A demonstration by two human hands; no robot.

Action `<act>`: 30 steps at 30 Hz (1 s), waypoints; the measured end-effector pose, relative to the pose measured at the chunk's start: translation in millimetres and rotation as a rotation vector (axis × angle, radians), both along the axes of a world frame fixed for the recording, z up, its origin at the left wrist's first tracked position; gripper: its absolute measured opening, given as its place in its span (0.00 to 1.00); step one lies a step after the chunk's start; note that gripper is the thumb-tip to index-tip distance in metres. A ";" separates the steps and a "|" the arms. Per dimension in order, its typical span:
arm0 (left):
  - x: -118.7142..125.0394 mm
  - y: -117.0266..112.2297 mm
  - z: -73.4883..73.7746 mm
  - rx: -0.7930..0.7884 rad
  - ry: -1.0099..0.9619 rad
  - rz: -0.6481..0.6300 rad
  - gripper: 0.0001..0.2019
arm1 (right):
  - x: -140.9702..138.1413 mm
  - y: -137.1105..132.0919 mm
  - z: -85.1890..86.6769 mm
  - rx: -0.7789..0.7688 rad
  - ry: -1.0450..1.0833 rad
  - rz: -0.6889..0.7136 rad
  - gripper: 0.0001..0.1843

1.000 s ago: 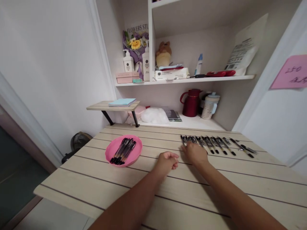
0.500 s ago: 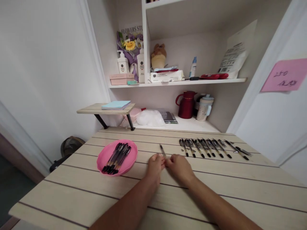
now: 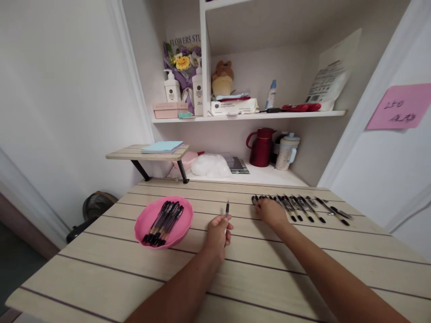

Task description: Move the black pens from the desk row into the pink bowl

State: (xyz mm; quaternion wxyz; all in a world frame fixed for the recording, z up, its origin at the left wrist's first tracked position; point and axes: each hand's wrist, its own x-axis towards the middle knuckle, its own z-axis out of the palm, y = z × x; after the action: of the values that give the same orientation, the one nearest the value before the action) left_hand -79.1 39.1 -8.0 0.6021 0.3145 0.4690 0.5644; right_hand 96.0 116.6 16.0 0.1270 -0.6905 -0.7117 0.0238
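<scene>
In my left hand (image 3: pixel 217 231) is a slim pen (image 3: pixel 227 207), its dark tip end pointing away from me and the fingers closed around its barrel. My right hand (image 3: pixel 272 211) is over the left end of a row of black-and-clear pens (image 3: pixel 301 207) on the table. Its fingers are curled down among them, and what they pinch is hidden. The hand covers part of the leftmost pens. Left of my left hand stands a pink scalloped bowl (image 3: pixel 140 223), holding a bundle of several black pens (image 3: pixel 164 222).
A small raised shelf (image 3: pixel 124 153) with blue paper sheets (image 3: pixel 163 147) stands at the table's back left. Behind the slatted table (image 3: pixel 188 278) are a plastic bag (image 3: pixel 211 166), a red jug (image 3: pixel 261 148) and a light tumbler (image 3: pixel 287 152) in the cabinet.
My right hand has left my left hand and moved right to the row of pens. The pen stays in my left hand, turned more upright in view.
</scene>
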 end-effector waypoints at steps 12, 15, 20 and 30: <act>4.5 -2.1 0.6 0.026 0.129 -0.101 0.20 | 0.2 6.8 -11.2 -0.033 0.189 0.068 0.11; 7.9 -5.2 -0.3 0.069 0.155 -0.168 0.20 | 9.9 -6.7 -15.8 -0.085 0.678 0.054 0.12; 14.3 -8.9 -3.8 0.092 0.245 -0.250 0.17 | 18.5 -34.5 -23.1 -0.140 1.255 -0.022 0.09; 15.6 -11.8 -7.7 0.164 0.404 -0.328 0.13 | 1.6 -54.1 -12.8 -0.004 1.469 -0.043 0.18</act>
State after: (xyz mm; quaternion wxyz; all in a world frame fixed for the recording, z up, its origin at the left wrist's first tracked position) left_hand -63.5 27.3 -15.7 0.5522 0.5401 0.4753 0.4212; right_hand 97.6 62.6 3.1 0.5702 -0.5106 -0.4294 0.4793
